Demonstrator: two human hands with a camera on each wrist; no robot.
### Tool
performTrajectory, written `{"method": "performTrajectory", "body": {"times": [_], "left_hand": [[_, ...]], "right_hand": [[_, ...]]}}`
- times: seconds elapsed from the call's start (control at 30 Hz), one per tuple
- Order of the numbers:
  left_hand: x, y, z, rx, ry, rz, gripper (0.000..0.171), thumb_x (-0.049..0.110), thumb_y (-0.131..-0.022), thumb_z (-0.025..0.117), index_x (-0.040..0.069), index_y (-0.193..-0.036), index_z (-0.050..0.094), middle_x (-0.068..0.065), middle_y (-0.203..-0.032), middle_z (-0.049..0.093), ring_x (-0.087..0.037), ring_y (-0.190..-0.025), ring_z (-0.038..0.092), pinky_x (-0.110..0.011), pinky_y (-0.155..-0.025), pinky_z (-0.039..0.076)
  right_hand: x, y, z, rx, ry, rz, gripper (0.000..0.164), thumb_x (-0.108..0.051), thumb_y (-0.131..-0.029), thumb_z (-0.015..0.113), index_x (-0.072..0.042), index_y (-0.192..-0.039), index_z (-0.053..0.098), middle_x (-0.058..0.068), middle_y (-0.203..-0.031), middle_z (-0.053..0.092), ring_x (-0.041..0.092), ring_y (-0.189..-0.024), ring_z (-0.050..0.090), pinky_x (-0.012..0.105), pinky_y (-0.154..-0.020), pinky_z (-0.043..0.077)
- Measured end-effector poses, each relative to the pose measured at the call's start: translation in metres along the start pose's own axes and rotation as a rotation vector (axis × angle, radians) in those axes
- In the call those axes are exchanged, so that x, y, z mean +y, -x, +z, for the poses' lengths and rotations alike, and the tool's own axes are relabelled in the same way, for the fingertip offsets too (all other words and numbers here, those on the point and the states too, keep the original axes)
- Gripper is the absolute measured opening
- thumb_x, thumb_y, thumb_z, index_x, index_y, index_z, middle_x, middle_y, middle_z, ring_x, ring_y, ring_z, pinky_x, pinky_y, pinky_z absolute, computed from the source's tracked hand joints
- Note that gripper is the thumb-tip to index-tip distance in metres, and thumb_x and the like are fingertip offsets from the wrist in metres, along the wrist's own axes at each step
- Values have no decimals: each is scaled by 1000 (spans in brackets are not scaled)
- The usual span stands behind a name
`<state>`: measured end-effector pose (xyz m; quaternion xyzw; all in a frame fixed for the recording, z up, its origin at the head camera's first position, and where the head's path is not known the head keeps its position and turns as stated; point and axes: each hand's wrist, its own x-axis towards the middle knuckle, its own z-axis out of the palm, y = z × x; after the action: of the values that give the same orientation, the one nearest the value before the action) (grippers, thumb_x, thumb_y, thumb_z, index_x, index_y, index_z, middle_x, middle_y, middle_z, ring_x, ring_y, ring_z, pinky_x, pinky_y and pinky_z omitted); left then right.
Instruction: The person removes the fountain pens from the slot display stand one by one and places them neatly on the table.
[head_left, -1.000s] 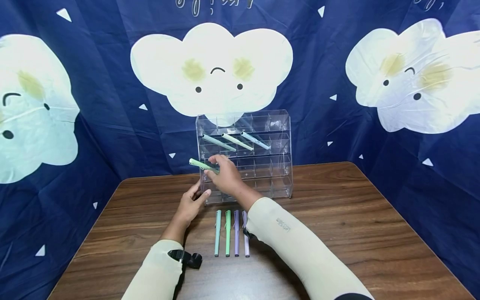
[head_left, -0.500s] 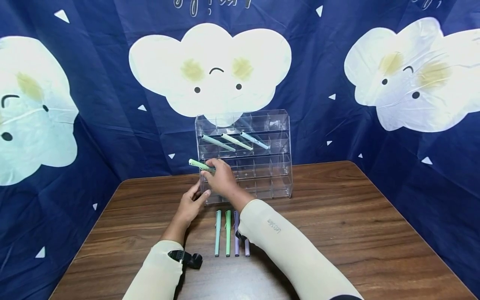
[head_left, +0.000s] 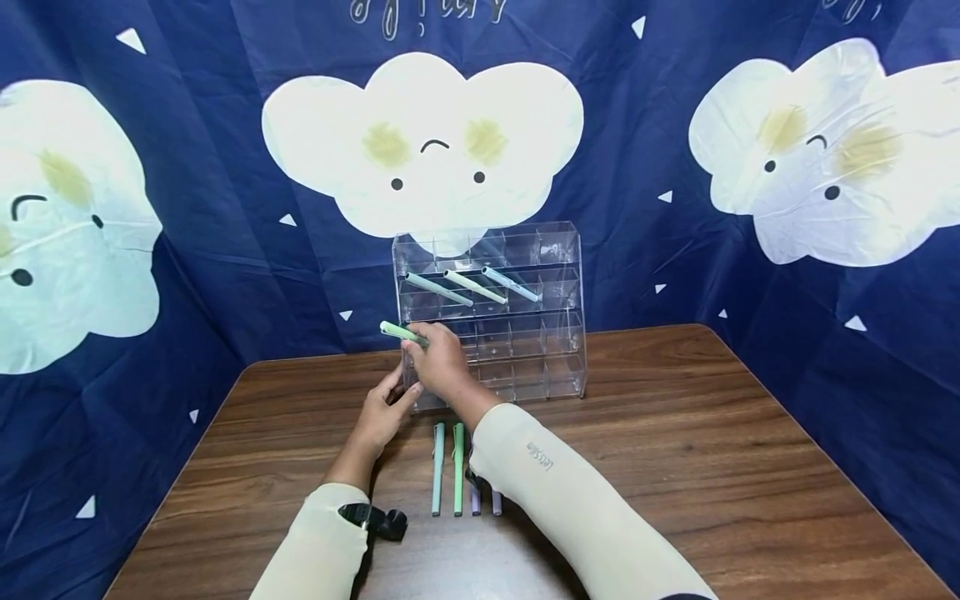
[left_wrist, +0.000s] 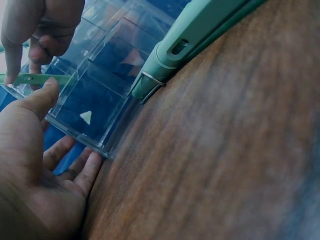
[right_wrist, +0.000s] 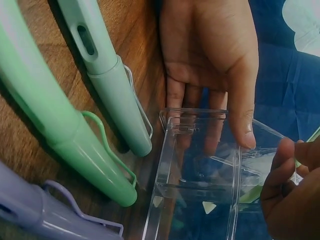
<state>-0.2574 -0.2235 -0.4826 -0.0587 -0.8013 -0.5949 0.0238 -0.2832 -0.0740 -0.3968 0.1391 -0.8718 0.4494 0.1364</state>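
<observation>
The left hand (head_left: 380, 417) reaches to the near left corner of the clear acrylic display rack (head_left: 528, 340), its thumb along the front edge and its slightly bent fingers against the side, gripping that corner. The right hand (head_left: 442, 360) crosses over in front of the rack and pinches a light green pen (head_left: 396, 332) between thumb and fingers. That pen slants at the rack's left end, below the pen-filled row, its clip end jutting out to the left; its other end is covered by the right hand, so whether it rests on the rack cannot be told.

The cream right sleeve (head_left: 577, 500) hides the upper parts of a purple pen (head_left: 476, 502) and a lilac pen (head_left: 497, 503); a teal pen (head_left: 437, 471) and a green pen (head_left: 458, 471) lie left of them on the wooden table (head_left: 690, 433). Three pale pens (head_left: 476, 286) slant in the rack's second row from the top. A blue cloud-print curtain (head_left: 630, 92) hangs behind.
</observation>
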Motion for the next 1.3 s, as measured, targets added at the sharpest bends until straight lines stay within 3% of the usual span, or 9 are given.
{"method": "performTrajectory", "body": {"times": [0.33,0.57,0.83,1.03,1.3], "left_hand": [[-1,-2,0,0,-21,-4,71,31,-111,68,25,-173,35,-21,-168,50,-38,-149,56,-22,-104,51],[-2,-1,1,-1,-10,2,71,31,-110,69,24,-173,35,-23,-167,51,-37,-149,56,-11,-96,48],[0,0,0,-5,18,3,68,22,-111,68,25,-172,38,-21,-168,50,-38,-148,56,-11,-94,48],[0,1,-3,-2,13,2,68,24,-111,68,29,-171,39,-15,-172,46,-38,-153,53,-14,-98,48],[-2,0,-1,5,-1,-1,69,25,-109,71,30,-171,39,-12,-172,47,-37,-155,51,-24,-109,49]], "right_hand": [[-4,0,-2,38,29,-20,28,-24,-108,70,-17,-135,78,6,-125,75,24,-113,73,38,-95,60],[-13,1,-10,67,2,-51,27,-18,-107,71,-14,-133,77,5,-128,77,24,-117,74,38,-98,60],[-27,8,-15,76,-20,-121,26,-17,-107,71,-14,-133,76,3,-130,75,22,-119,74,36,-99,59],[-34,15,-19,98,-44,-209,24,-18,-107,72,-13,-130,77,3,-127,75,17,-98,71,26,-84,55],[-33,24,-28,92,-136,-340,23,-12,-106,73,-8,-128,75,10,-129,73,7,-68,51,18,-66,44]]}}
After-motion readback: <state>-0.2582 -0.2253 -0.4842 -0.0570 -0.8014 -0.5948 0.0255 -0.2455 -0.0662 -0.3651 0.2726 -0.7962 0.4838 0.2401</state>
